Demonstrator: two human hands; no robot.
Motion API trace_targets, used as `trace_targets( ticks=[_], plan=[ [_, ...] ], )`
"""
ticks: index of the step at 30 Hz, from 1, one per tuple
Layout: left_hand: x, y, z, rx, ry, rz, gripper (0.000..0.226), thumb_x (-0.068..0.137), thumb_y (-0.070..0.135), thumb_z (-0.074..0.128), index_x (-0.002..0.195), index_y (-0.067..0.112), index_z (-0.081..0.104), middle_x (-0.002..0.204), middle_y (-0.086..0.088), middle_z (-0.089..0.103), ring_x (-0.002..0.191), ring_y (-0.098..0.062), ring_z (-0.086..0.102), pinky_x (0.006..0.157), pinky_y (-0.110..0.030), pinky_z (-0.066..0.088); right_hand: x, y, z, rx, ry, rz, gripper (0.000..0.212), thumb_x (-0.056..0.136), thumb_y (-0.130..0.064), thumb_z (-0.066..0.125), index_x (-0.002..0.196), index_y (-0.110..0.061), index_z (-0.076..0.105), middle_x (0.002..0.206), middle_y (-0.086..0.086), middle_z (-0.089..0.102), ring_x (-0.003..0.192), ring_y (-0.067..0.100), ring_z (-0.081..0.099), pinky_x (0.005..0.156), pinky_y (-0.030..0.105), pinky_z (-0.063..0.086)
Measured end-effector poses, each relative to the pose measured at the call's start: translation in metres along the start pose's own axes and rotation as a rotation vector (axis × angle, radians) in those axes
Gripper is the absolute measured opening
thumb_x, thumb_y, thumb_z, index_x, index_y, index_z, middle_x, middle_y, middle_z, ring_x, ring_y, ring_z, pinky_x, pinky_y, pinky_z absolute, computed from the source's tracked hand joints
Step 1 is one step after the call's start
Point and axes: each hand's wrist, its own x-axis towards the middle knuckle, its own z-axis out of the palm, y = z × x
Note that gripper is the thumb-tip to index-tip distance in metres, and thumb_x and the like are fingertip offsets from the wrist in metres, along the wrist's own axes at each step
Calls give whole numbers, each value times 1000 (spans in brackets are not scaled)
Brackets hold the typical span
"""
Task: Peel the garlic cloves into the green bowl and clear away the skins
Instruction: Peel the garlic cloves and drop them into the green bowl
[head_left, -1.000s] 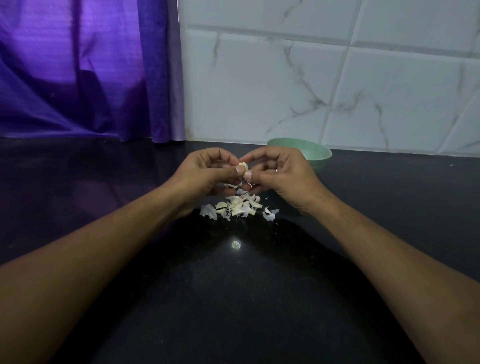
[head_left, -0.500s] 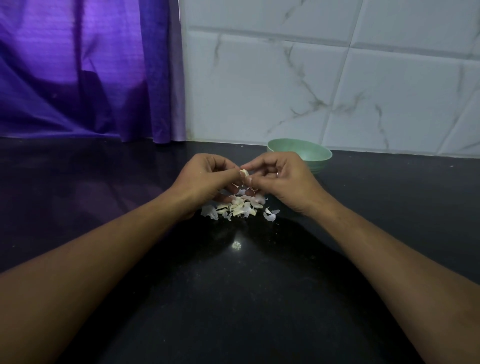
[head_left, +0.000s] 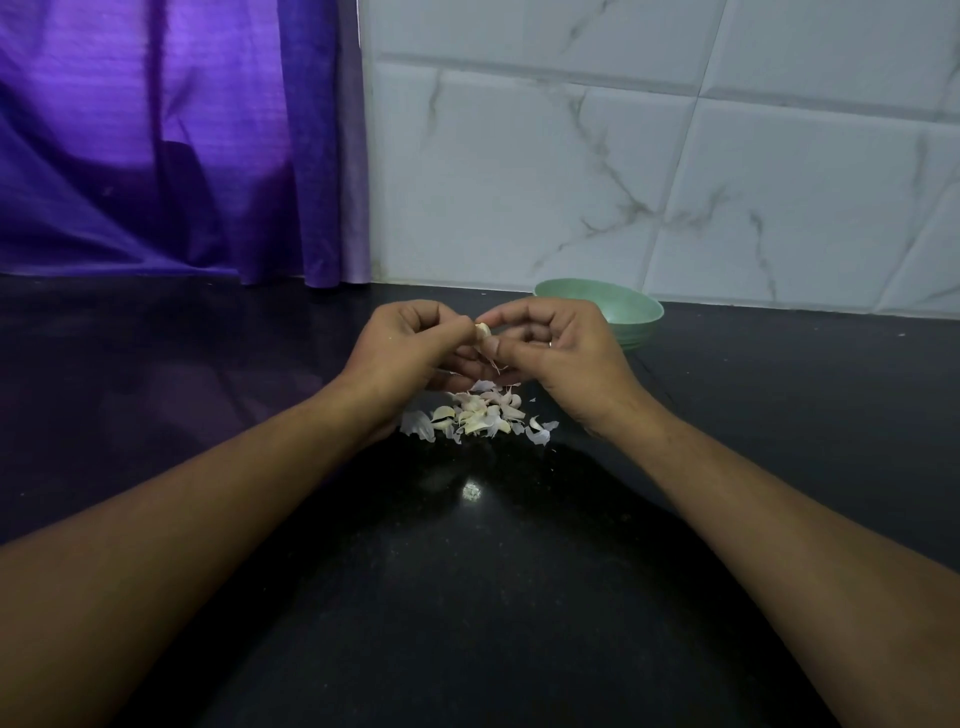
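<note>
Broadly, the black countertop carries everything. The green bowl sits at its back by the tiled wall, just behind the right hand. That hand and the left hand hover together with fingers curled, both pinching one garlic clove at their fingertips. Beneath them lies a heap of skins and cloves. To peel cleanly, I judge one hand should hold the clove firm while the other's nail lifts the skin from the tip, dropping it on the heap, not in the bowl.
</note>
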Motion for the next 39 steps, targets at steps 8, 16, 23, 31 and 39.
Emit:
trace_targets(
  ticks=[8, 16, 23, 31, 39],
  plan=[
    [-4, 1, 0, -39, -68, -87, 20, 93, 9, 70, 102, -9, 68, 81, -17, 69, 70, -19, 74, 59, -27, 60, 1, -1, -5, 2, -52, 83, 14, 98, 0, 66, 110, 4, 69, 81, 13, 76, 69, 23, 74, 67, 39, 65],
    [-5, 4, 0, -58, -110, -70, 9, 97, 7, 66, 102, 1, 71, 87, -16, 70, 72, -18, 72, 56, -26, 59, -1, -5, -12, 20, -133, 195, 14, 95, 4, 66, 100, -3, 54, 76, 18, 70, 62, 33, 73, 56, 37, 59],
    [-6, 3, 0, -15, -123, -39, 13, 96, 6, 68, 107, -1, 68, 89, -20, 69, 73, -20, 72, 58, -28, 60, 0, -5, -16, -18, -123, 170, 23, 88, -5, 79, 104, 0, 62, 84, 16, 71, 69, 27, 72, 52, 32, 58],
    [-5, 1, -1, -37, -112, -18, 31, 90, 15, 77, 109, -8, 68, 86, -19, 71, 66, -15, 70, 56, -27, 60, -1, -3, -12, 45, -55, 119, 24, 87, 4, 76, 110, 7, 67, 85, 19, 73, 73, 28, 73, 68, 47, 63],
    [-3, 0, -2, -64, -157, -21, 22, 89, 18, 78, 100, 1, 69, 80, -12, 72, 68, -15, 69, 59, -27, 61, -2, -5, -10, 35, -37, 94, 21, 85, 5, 78, 102, 9, 67, 88, 19, 75, 75, 25, 75, 74, 44, 64]
  ],
)
